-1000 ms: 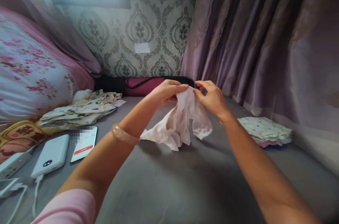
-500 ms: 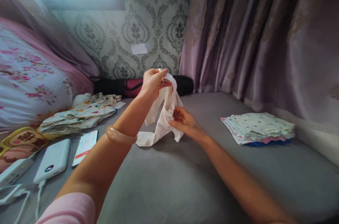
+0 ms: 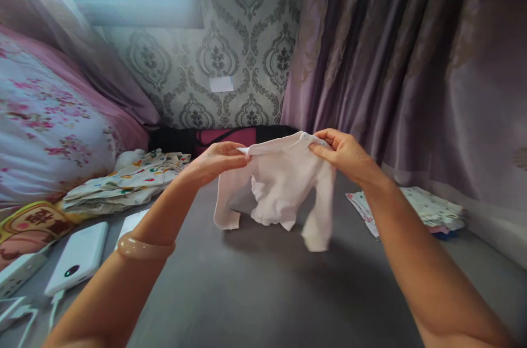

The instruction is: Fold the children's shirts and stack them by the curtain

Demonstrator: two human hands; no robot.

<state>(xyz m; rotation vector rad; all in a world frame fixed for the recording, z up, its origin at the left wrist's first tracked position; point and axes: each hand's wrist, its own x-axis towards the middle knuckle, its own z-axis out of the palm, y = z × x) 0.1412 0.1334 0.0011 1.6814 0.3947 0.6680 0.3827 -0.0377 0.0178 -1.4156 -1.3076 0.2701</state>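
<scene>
A small pale pink long-sleeved shirt (image 3: 284,183) hangs between my two hands above the grey bed sheet (image 3: 247,287). My left hand (image 3: 220,161) pinches it at one shoulder, and a bangle circles that wrist. At the opposite shoulder, beside small snaps on the neckline, my right hand (image 3: 340,153) grips the cloth between thumb and fingers. Both sleeves dangle, and the lower hem is crumpled between them.
Folded patterned clothes (image 3: 432,205) lie stacked at the right, partly behind my forearm. Another patterned pile (image 3: 127,180) is at the left. Nearer are a white power bank (image 3: 78,257), a phone (image 3: 132,222) partly covered by my arm, and a power strip (image 3: 20,274).
The bunched shirt is now spread out by its shoulders. My left hand has moved left and down; my right hand has moved up and right to the other shoulder.
</scene>
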